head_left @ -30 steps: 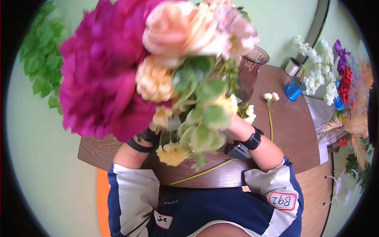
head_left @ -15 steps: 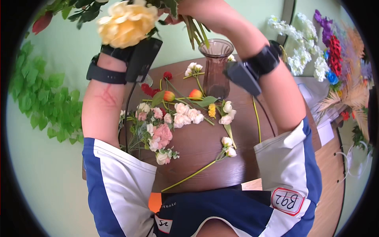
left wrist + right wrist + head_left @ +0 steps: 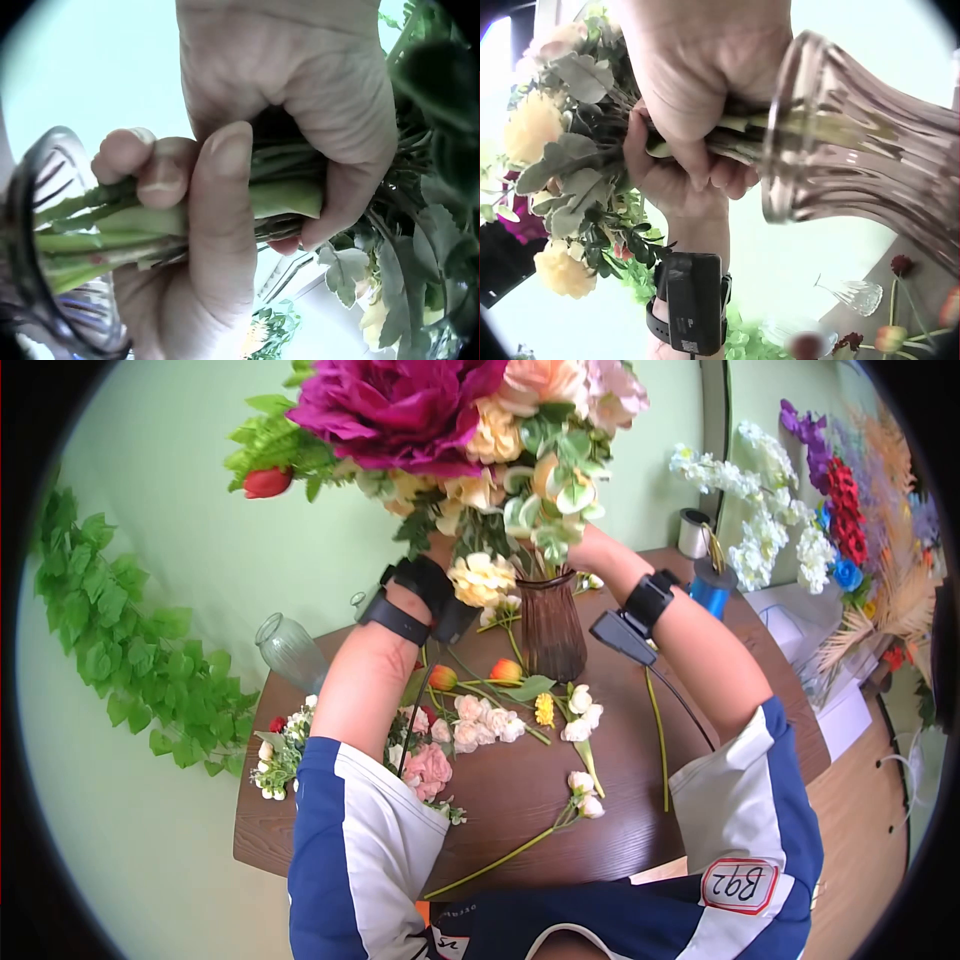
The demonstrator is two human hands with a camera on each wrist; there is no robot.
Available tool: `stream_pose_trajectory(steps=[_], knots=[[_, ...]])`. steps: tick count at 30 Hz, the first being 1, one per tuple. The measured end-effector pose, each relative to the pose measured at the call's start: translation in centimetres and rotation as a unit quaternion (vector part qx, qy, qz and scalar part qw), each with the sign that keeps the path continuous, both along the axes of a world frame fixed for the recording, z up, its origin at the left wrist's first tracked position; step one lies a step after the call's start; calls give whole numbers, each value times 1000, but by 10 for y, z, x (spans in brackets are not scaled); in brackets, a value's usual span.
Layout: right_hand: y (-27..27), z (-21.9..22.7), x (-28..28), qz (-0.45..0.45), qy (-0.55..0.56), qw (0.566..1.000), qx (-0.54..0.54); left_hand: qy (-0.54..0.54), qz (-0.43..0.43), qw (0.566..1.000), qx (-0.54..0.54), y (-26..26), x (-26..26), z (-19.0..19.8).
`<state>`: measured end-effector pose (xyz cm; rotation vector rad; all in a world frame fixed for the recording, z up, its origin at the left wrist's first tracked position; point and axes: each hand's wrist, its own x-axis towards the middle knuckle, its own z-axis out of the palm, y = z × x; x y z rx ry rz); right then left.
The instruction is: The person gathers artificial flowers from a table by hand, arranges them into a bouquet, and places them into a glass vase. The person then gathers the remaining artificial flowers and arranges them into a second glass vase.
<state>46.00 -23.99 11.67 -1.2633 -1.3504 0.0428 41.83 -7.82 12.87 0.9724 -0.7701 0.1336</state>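
Both hands hold a large bouquet (image 3: 400,410) with a big magenta flower, pale roses and green leaves. Its bundled stems (image 3: 112,240) pass into the mouth of a ribbed, purplish-brown glass vase (image 3: 552,630), and show through the glass in the right wrist view. My left hand (image 3: 292,75) grips the stems just below the leaves. Closer to the vase rim, my right hand (image 3: 705,67) also curls round them, its thumb lying across the bundle in the left wrist view. Flowers and leaves hide most of my left hand in the head view.
On the brown table (image 3: 530,770) lie pink and white blooms (image 3: 480,725), orange tulips (image 3: 506,670) and single stems. A clear glass vase (image 3: 290,648) stands back left. Blue ribbon (image 3: 710,590) and more artificial flowers (image 3: 845,500) are at right; an ivy garland (image 3: 110,630) hangs left.
The bouquet swung up and away from close to the camera, then came down over the brown glass vase. Its stems, above the rim half a second ago, now reach inside.
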Motion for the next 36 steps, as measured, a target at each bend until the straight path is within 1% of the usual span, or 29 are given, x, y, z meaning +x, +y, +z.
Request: stream_pose_trajectory(steps=[1, 2, 4, 5, 6, 8, 9, 10, 11, 14, 15, 17, 19, 21, 22, 24, 25, 26, 28, 29, 30, 31, 32, 33, 34, 35, 36], knots=[[-3, 1, 2, 41, 41, 998, -22, -5, 2, 1000, -2, -5, -7, -6], [-4, 1, 4, 43, 39, 998, -24, -8, 4, 1000, -5, -8, -10, -9], [-4, 1, 9, -29, 23, 994, -103, -12, 9, 1000, -8, -9, -13, -10], [-1, -8, 26, -17, -17, 996, -89, -15, 12, 1000, -11, -13, -1, -5], [-5, -10, 32, -43, -71, 991, -104, -18, 15, 1000, -14, -14, 1, -5], [-11, -13, 41, -75, -29, 981, -174, -20, 15, 1000, -18, -17, 3, -5], [-14, -25, 50, 7, 5, 993, -115, -21, 14, 999, -20, -17, -1, -7], [-15, -38, 60, 87, 38, 994, -55, -22, 12, 999, -23, -18, 9, -2], [-16, -43, 63, 84, 39, 994, -57, -23, 9, 999, -26, -20, 6, -5], [-20, -56, 69, 1, -29, 999, -34, -22, -1, 999, -32, -17, -9, -15], [-22, -61, 70, -26, -52, 998, -27, -21, -4, 999, -36, -14, -9, -14], [-23, -69, 71, -77, -96, 992, -16, -18, -7, 999, -44, -9, -26, -25], [-23, -77, 70, -126, -141, 982, -7, -15, -8, 998, -53, -1, -25, -23], [-23, -83, 69, -174, -186, 967, 5, -13, -10, 998, -59, 3, -31, -29], [-22, -84, 68, -197, -209, 958, 11, -13, -10, 998, -62, 9, -52, -40], [-17, -87, 65, -242, -253, 936, 26, -11, -10, 998, -65, 16, -57, -41], [-15, -78, 42, -216, -229, 947, 68, -9, -10, 998, -67, 18, -52, -37], [-8, -78, 43, -254, -229, 939, 29, -9, -9, 998, -69, 25, -51, -33], [1, -81, 33, -235, -213, 941, 117, -10, -9, 997, -74, 32, -59, -36], [4, -88, 37, -176, -135, 968, 116, -10, -9, 997, -77, 31, -62, -41], [10, -99, 46, -117, -54, 985, 115, -9, -10, 997, -79, 33, -57, -38], [22, -124, 68, -158, -42, 986, 40, -7, -11, 997, -80, 33, -57, -40], [27, -128, 93, -188, -195, 959, 84, -5, -13, 997, -82, 33, -54, -40], [26, -132, 90, -134, -55, 986, 83, -4, -16, 996, -84, 33, -55, -43], [25, -135, 85, -77, 87, 990, 82, -3, -18, 996, -87, 33, -63, -49], [17, -124, 71, -130, 8, 989, 67, -2, -20, 996, -89, 30, -62, -51], [8, -112, 59, -180, -72, 980, 51, -3, -22, 996, -92, 31, -70, -56]])
